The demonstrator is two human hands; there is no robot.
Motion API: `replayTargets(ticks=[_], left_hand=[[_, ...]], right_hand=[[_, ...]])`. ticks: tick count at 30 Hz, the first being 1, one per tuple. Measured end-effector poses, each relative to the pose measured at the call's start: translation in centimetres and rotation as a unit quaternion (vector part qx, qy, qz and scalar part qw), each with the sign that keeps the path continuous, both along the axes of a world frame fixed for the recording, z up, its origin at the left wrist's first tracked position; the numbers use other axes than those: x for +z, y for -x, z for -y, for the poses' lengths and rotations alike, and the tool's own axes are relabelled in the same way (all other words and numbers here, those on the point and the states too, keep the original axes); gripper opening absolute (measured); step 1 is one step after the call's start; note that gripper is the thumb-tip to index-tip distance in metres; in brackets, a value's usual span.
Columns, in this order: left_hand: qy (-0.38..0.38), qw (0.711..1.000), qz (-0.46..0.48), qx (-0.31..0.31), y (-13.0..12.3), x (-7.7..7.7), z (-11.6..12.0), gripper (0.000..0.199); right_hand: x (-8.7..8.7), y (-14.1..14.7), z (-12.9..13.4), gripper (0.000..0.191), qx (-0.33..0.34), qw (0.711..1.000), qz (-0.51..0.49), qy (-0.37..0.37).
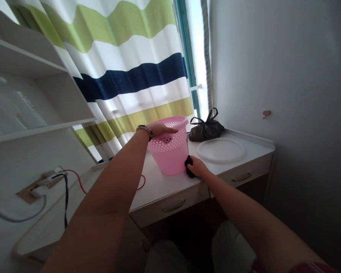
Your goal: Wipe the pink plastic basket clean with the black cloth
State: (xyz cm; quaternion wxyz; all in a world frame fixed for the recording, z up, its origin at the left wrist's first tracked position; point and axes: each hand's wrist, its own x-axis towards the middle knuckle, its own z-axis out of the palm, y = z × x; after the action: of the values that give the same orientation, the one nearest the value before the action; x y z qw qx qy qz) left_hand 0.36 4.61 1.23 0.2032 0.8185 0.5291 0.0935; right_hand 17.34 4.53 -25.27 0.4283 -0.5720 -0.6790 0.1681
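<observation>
A pink basket (172, 161) with a perforated upper wall stands upright on the white desk (156, 193). My left hand (161, 130) lies at its near left rim, with fingers reaching over the opening; what they grip, if anything, is unclear. Low beside the basket's right side, my right hand (196, 167) is closed on a black bundle (190, 167). Behind and to the right sits a tied black plastic bag (207, 129). A white ring (221, 150) lies flat on the desk, right of the basket.
Striped curtains (125, 79) hang behind the desk. White shelves (39, 129) jut out at the left, above a wall socket (42, 184) with plugged-in cables. A red cord (142, 183) runs on the desk left of the basket. A hook (266, 113) is on the right wall.
</observation>
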Motion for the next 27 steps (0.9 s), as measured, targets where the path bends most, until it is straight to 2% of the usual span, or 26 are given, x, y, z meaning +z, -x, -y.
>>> replayTargets(ticks=[7,12,14,19,27], left_hand=[[0.012,1.0,-0.023,-0.015,0.1,0.1,-0.1,0.059],[-0.089,0.994,-0.055,-0.016,0.4,0.1,-0.6,0.062],[-0.107,0.992,-0.068,-0.021,0.4,0.2,-0.7,0.062],[-0.079,0.994,-0.058,-0.049,0.1,0.3,-0.2,0.06],[-0.119,0.99,-0.08,-0.008,0.0,0.4,0.0,0.057]], right_hand=[[-0.4,-0.1,-0.4,0.024,0.002,1.0,0.008,-0.011],[-0.5,-0.1,-0.6,0.02,0.02,1.0,0.013,-0.014],[-0.5,-0.1,-0.7,0.019,0.019,1.0,0.012,-0.011],[-0.7,-0.1,-0.8,0.018,0.027,0.999,0.001,-0.025],[-0.9,-0.2,-1.1,0.015,0.027,0.999,0.001,-0.027]])
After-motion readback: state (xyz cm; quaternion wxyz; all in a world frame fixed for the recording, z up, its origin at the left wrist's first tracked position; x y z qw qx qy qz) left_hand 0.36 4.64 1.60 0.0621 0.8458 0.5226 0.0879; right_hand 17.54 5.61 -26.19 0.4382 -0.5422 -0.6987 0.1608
